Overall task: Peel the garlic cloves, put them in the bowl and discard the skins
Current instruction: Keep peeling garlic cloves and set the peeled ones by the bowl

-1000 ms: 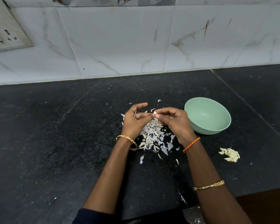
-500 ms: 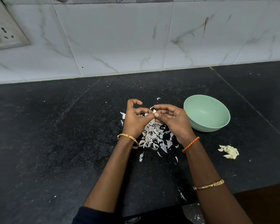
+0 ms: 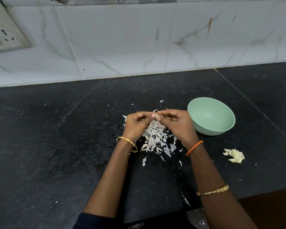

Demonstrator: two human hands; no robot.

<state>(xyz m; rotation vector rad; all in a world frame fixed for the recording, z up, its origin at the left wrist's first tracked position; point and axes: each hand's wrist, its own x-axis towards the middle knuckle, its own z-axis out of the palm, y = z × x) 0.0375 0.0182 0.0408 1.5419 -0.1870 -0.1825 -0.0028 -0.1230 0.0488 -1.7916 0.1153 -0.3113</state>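
Both hands meet over the black counter and pinch one small garlic clove [image 3: 157, 116] between their fingertips. My left hand [image 3: 135, 125] holds it with thumb and curled fingers; my right hand [image 3: 177, 124] grips it from the other side. Under them lies a heap of white garlic skins [image 3: 155, 139]. A pale green bowl [image 3: 211, 115] stands just right of my right hand, and its visible inside looks bare. A small cluster of garlic cloves [image 3: 234, 155] lies on the counter at the right, in front of the bowl.
A marble-tiled wall [image 3: 139, 47] backs the counter, with a socket plate [image 3: 5, 35] at the upper left. Stray skin flakes [image 3: 186, 199] dot the counter near its front edge. The dark counter [image 3: 48, 146] stretches wide to the left.
The hands stay joined on the clove over the skin heap. The left index finger, raised a second ago, has curled down. The fingertips have shifted slightly on the clove.
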